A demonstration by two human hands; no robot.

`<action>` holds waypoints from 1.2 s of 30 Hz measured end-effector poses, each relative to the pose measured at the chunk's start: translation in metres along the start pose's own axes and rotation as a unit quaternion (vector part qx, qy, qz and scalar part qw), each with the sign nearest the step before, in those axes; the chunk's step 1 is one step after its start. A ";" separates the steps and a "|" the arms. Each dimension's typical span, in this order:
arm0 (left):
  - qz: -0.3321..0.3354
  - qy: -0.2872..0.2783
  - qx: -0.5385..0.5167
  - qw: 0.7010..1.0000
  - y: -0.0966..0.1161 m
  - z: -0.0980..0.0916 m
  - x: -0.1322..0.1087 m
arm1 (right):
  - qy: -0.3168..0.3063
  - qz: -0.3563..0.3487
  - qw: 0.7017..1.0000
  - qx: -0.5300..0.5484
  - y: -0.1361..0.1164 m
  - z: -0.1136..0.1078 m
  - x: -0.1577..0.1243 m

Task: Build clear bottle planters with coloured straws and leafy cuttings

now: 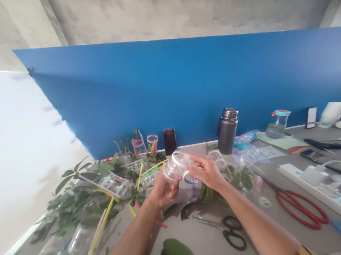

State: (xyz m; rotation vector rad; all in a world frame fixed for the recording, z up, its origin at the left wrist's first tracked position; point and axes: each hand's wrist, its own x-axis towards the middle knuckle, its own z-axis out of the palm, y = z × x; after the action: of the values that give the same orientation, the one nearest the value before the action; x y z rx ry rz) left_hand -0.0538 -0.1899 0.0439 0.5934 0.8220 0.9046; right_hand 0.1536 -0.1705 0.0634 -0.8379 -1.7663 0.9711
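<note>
My left hand [163, 189] is closed around a clear plastic jar [175, 165], which it holds tilted above the grey table [200, 241]. My right hand [206, 172] is at the jar's rim, its fingers curled against the mouth end. What the right fingers pinch, if anything, is hidden. Both hands hover over leaves, clear containers and coloured straws [150, 169] on the table.
Black scissors [231, 231] lie below my right arm, red scissors [301, 206] to the right. A grey flask [227, 131], a dark phone [170, 141], a glass jug [277, 124] and a power strip [315, 184] stand by the blue wall. Leafy branches [74, 206] cover the left.
</note>
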 end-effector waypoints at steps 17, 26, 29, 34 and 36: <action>0.275 0.035 -0.014 0.961 -0.008 0.016 -0.007 | 0.107 0.023 0.994 -0.025 0.003 -0.002 0.005; 0.314 0.082 -0.018 0.946 -0.002 0.015 -0.006 | 0.086 0.006 0.988 -0.130 0.008 -0.003 0.007; 0.328 0.093 -0.021 0.940 -0.002 0.016 -0.006 | 0.125 0.019 0.981 -0.148 0.006 -0.002 0.007; 0.322 0.106 -0.023 0.940 0.000 0.012 -0.004 | 0.112 0.009 0.989 -0.096 -0.001 -0.005 0.007; 0.317 0.113 -0.029 0.941 0.001 0.010 -0.004 | 0.103 0.004 0.991 -0.081 -0.004 -0.006 0.007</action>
State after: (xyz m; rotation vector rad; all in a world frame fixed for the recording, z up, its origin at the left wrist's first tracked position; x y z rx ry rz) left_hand -0.0470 -0.1936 0.0517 0.7272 0.8150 1.6051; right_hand 0.1564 -0.1648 0.0711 -1.0111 -1.6792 0.7262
